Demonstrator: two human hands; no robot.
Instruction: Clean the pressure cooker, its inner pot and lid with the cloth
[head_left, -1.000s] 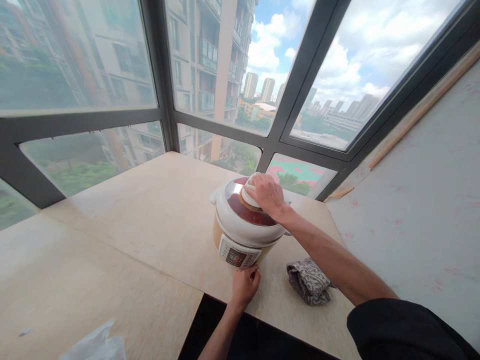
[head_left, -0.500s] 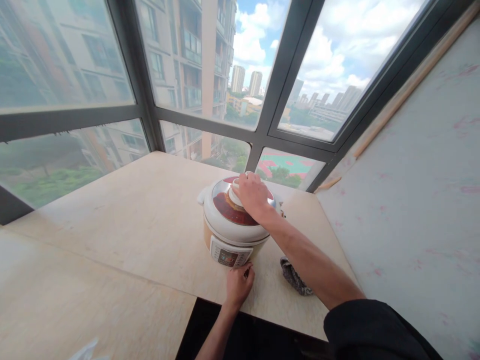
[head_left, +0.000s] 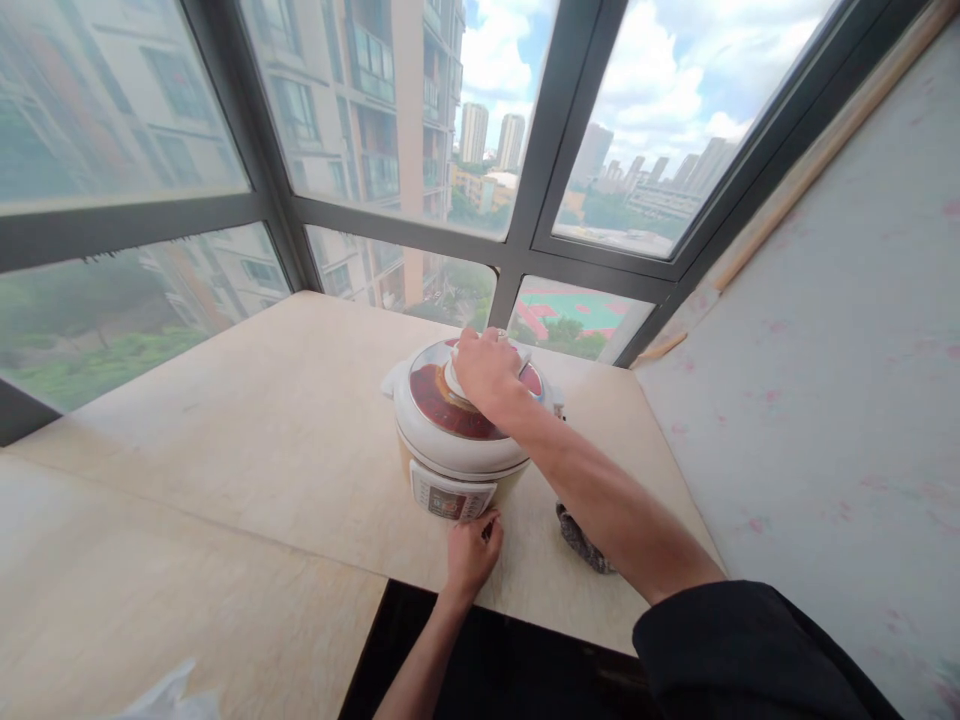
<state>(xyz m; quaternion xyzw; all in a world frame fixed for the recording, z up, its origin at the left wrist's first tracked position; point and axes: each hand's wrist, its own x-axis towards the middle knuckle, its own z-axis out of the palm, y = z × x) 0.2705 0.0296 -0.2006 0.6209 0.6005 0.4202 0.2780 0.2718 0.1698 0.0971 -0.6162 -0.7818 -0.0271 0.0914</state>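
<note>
A white and beige electric pressure cooker (head_left: 459, 452) with a dark red and silver lid top stands on the pale wooden surface. My right hand (head_left: 489, 370) is closed over the white handle (head_left: 451, 376) on its lid, covering most of that handle. Low at the front, just under the control panel (head_left: 450, 497), my left hand (head_left: 472, 552) has its fingers curled against the cooker's base; the fingertips are partly hidden. The lid sits down on the body. A dark, crumpled cloth (head_left: 581, 540) lies to the right, partly behind my right forearm.
Grey-framed windows (head_left: 513, 258) rise behind and left of the pale surface (head_left: 225, 440). A patterned wall (head_left: 825, 400) closes off the right side. White plastic film (head_left: 171, 695) lies at the lower left. A black area (head_left: 525, 660) lies below the front edge.
My right hand has shifted slightly left over the lid handle, and a bit of white handle now shows on its right. My left hand stays at the cooker's base. The view has tilted slightly.
</note>
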